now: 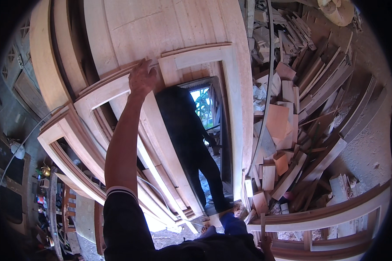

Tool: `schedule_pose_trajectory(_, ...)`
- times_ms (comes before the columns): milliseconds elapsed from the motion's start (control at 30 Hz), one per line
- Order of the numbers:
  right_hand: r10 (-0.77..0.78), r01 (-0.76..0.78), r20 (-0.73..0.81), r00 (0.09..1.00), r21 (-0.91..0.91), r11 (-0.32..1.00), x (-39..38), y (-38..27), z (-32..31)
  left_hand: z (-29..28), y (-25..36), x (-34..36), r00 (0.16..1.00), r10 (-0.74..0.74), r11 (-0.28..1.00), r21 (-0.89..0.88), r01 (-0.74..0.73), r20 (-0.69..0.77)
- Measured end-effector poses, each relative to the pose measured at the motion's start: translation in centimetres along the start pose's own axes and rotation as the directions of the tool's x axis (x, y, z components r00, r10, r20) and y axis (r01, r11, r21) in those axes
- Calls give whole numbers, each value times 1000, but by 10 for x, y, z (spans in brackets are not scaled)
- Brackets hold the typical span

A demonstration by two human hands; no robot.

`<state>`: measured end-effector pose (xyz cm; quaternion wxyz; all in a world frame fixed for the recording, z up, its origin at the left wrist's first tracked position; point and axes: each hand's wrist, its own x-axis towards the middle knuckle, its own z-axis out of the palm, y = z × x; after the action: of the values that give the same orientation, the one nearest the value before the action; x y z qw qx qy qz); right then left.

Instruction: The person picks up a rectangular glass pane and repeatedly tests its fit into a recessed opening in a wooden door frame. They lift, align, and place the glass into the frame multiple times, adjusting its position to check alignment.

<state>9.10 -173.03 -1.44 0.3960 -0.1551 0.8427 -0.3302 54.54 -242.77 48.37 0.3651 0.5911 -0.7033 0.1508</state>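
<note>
My left arm reaches forward, and my left hand [143, 79] grips the top edge of a pale wooden frame [101, 98] that leans with others in a stack. Low in the view, near my body, my right hand [267, 244] is closed around a narrow wooden stick [262, 224] that points up; most of this hand is dark or cut off. Just right of my left hand stands another pale frame [238, 108]. A dark figure shows inside it; I cannot tell whether it is a reflection.
Wide wooden panels [161, 21] stand behind the frames. Offcuts and boards [287, 113] lie heaped on the right, above a long wooden frame [309, 222] at the lower right. More frames [59, 139] lean at left, near a cluttered area. My feet [233, 213] are close to the stack.
</note>
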Motion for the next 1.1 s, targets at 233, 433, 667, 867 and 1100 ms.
schedule_pose_trajectory(233, 36, -36, 4, 999, -49, 998, 47, -29, -9, 60, -5, 67, 997, -61, 995, -70, 64, 46)
schedule_pose_trajectory(433, -109, 109, 7, 994, -51, 993, 101, -62, -17, 95, 19, 100, 998, -57, 968, 246, 47, 31)
schedule_pose_trajectory(667, -135, 115, 136, 981, 147, 982, 147, -213, -18, 117, 19, 106, 988, -27, 941, 337, -27, 154)
schedule_pose_trajectory(867, -578, 575, 32, 815, 62, 815, 201, -358, 19, 126, 27, 113, 986, 1, 945, 322, -56, 166)
schedule_pose_trajectory(1100, -696, 546, 127, 707, 528, 650, 216, -487, 96, 141, -29, 118, 974, 164, 915, 346, -208, 153)
